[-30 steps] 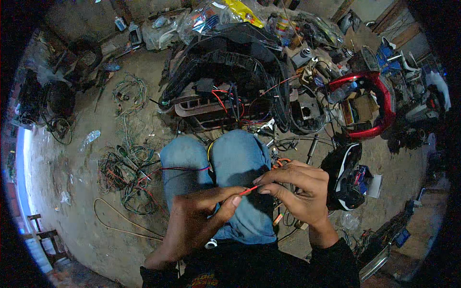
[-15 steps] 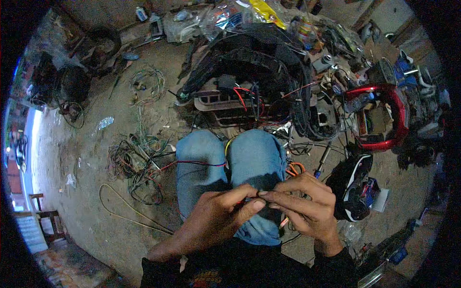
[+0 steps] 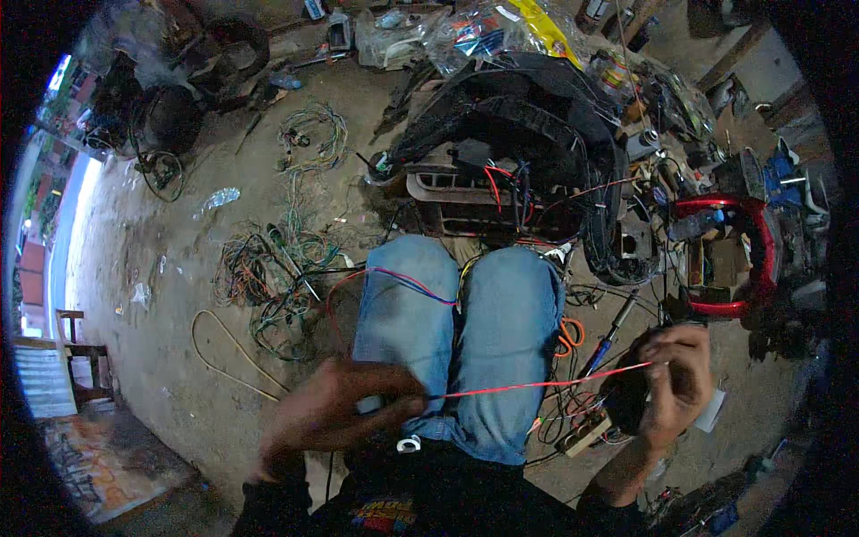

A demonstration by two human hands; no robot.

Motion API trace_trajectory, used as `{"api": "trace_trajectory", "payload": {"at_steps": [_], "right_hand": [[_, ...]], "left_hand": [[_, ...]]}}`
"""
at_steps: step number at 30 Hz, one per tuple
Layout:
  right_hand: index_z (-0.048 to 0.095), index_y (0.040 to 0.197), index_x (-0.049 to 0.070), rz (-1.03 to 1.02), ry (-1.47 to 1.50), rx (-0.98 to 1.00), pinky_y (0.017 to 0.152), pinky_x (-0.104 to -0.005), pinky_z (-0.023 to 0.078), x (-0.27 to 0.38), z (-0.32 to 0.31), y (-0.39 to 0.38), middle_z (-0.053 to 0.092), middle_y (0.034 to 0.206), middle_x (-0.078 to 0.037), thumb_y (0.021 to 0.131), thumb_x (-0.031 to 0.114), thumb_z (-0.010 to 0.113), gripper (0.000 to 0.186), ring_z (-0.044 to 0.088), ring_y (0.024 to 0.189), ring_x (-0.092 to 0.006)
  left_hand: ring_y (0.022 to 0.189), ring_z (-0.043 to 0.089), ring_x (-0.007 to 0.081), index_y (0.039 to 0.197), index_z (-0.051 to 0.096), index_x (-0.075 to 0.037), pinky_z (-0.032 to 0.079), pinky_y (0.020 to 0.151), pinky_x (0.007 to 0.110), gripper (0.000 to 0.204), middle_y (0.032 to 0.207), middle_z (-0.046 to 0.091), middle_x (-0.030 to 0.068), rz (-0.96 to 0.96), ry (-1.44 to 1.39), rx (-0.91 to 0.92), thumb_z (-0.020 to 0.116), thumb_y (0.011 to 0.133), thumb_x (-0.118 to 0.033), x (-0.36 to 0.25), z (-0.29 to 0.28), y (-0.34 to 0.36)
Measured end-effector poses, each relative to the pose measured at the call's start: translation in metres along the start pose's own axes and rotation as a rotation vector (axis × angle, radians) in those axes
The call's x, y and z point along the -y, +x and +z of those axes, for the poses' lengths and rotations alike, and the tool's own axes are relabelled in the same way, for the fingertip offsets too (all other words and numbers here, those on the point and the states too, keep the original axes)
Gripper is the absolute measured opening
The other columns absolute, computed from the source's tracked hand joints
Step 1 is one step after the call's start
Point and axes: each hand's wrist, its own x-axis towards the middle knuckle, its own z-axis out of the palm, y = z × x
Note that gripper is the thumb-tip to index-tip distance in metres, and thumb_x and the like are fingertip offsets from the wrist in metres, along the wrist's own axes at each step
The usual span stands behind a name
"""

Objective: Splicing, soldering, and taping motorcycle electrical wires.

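A red wire stretches between my hands, across my jeans-covered thighs. My left hand, smeared by motion, grips the wire’s left part, which darkens near the fingers. My right hand pinches the other end out beyond my right thigh. A red and blue pair of wires lies over my left knee, and a yellow wire runs between the knees. An orange cable loop and a blue-handled tool lie by my right knee on the floor.
A large black vehicle panel lies ahead, with a red curved frame to its right. Tangled wires and a yellowish cord are on the floor at left. A wooden stool stands at the left edge.
My hands, earlier close together on the red wire, have pulled apart, left hand leftward and right hand rightward, so the wire now stretches across my thighs. The view has shifted too.
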Motion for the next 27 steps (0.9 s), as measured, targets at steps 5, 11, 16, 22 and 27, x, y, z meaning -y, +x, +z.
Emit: {"api": "trace_trajectory", "payload": {"at_steps": [5,11,16,22,27], "right_hand": [[0.066,0.086,0.000,0.179,-0.164,-0.039,0.085,-0.0348,0.048,-0.022,-0.047,-0.026,0.058,0.101,-0.010,0.085,0.012,0.076,0.016,0.057,0.094,-0.0215],[0.071,0.108,0.002,0.534,-0.464,0.817,0.090,-0.0425,0.051,-0.008,-0.069,-0.038,0.063,0.108,-0.017,0.087,0.012,0.078,0.025,0.064,0.103,-0.0351],[0.065,0.132,-0.001,0.109,-0.016,0.767,0.108,-0.0508,0.047,0.032,-0.014,-0.018,0.061,0.136,-0.022,0.094,0.026,0.075,0.047,0.061,0.128,-0.0402],[0.062,0.135,-0.003,-0.336,0.281,0.977,0.109,-0.0462,0.051,0.081,0.077,-0.037,0.060,0.141,-0.020,0.085,0.017,0.075,0.055,0.059,0.130,-0.0375],[0.074,0.117,0.005,-0.211,0.295,0.890,0.085,-0.0340,0.064,0.073,0.058,-0.033,0.074,0.119,-0.009,0.092,0.017,0.074,0.027,0.074,0.099,-0.0241]], "left_hand": [[0.092,0.071,0.0293,0.096,0.074,-0.011,0.054,0.089,0.046,0.017,0.083,0.069,0.0062,0.043,0.287,-0.024,0.084,0.086,-0.020,0.011,-0.030,-0.038],[0.104,0.068,0.0291,0.095,0.077,-0.015,0.041,0.112,0.058,0.033,0.095,0.069,0.0018,0.143,0.520,-0.740,0.094,0.068,-0.022,0.008,-0.028,-0.045],[0.109,0.066,0.0291,0.102,0.080,-0.018,0.040,0.112,0.060,0.044,0.114,0.069,0.0045,0.295,0.646,-0.489,0.097,0.062,-0.026,-0.021,-0.026,-0.045],[0.109,0.065,0.0272,0.104,0.081,-0.021,0.042,0.110,0.056,0.046,0.113,0.069,0.0013,0.417,0.799,-0.375,0.097,0.061,-0.029,-0.053,-0.026,-0.037],[0.122,0.057,0.0323,0.111,0.078,-0.019,0.043,0.109,0.052,0.052,0.121,0.063,0.0048,0.220,0.714,-0.591,0.096,0.063,-0.027,-0.021,-0.034,-0.045]]}}
